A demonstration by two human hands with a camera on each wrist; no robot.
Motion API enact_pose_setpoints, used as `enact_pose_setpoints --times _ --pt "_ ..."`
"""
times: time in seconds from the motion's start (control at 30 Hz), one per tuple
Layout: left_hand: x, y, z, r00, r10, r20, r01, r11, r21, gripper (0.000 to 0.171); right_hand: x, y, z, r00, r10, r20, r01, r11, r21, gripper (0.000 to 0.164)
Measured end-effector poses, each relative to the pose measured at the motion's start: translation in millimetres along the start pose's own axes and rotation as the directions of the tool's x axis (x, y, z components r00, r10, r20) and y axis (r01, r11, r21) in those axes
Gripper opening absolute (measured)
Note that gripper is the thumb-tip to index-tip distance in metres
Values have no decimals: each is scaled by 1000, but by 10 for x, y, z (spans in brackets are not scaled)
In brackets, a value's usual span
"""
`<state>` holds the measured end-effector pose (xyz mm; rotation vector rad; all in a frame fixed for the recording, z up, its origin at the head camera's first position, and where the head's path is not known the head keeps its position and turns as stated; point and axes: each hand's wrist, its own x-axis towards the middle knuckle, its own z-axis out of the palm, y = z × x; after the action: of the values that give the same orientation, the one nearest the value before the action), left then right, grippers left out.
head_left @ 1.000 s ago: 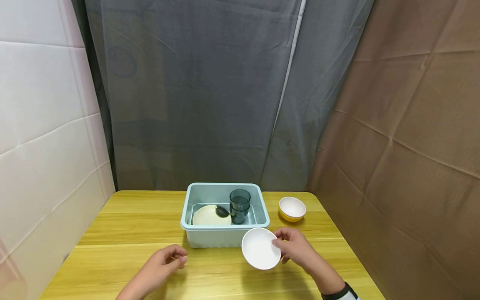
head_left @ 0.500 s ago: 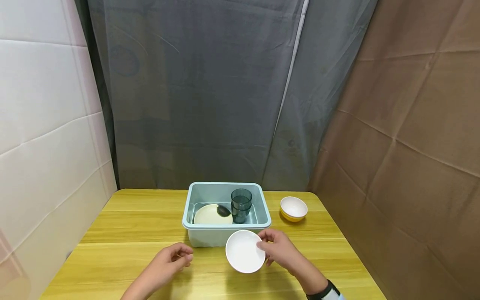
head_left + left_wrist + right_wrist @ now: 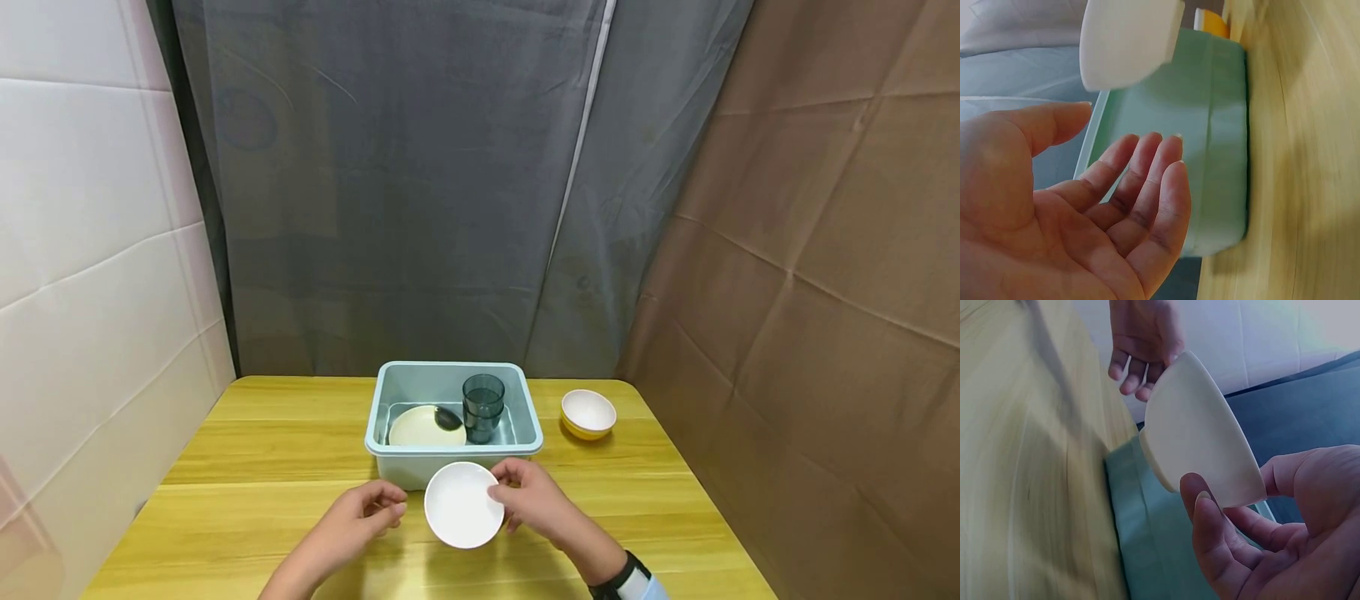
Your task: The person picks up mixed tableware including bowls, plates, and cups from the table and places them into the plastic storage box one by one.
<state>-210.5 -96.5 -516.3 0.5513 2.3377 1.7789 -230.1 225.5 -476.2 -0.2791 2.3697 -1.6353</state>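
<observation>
A white bowl (image 3: 463, 506) hangs in the air in front of the light blue-green bin (image 3: 397, 471). My right hand (image 3: 534, 502) pinches its right edge, thumb at the rim and fingers under the outer wall, as the right wrist view shows on the bowl (image 3: 1197, 431). To the bowl's left is my left hand (image 3: 352, 525), its fingers loosely bent with nothing in them. In the left wrist view a gap separates that hand (image 3: 1104, 200) from the bowl (image 3: 1125, 47). The bin holds a cream plate (image 3: 420, 427), a dark spoon-like piece (image 3: 447, 418) and stacked dark glasses (image 3: 483, 408).
A yellow bowl with a white inside (image 3: 588, 414) stands on the wooden table (image 3: 247, 467), right of the bin. Grey cloth (image 3: 420, 192) hangs behind the table, white cloth (image 3: 97, 233) at the left and brown cloth (image 3: 840, 275) at the right.
My right hand has carried the white bowl leftward along the bin's front. My left hand has shifted a little to the right, so the two hands are closer together.
</observation>
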Motion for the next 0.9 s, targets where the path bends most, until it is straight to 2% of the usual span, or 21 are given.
enact_pose_setpoints --times 0.1,0.37,0.6,0.9 --pt "21 22 59 1000 -13 -26 12 1000 -17 25 21 12 41 1000 1 -1 -1 1000 4 16" --pt "63 62 218 985 -145 -94 129 979 -159 36 43 52 175 1000 -19 3 19 999 51 16" --pt "63 87 275 980 -165 -106 138 964 -227 38 74 75 249 1000 -11 0 11 997 73 18" --pt "87 105 344 956 -212 -204 163 959 -230 30 103 48 348 1000 -22 -1 22 997 77 16"
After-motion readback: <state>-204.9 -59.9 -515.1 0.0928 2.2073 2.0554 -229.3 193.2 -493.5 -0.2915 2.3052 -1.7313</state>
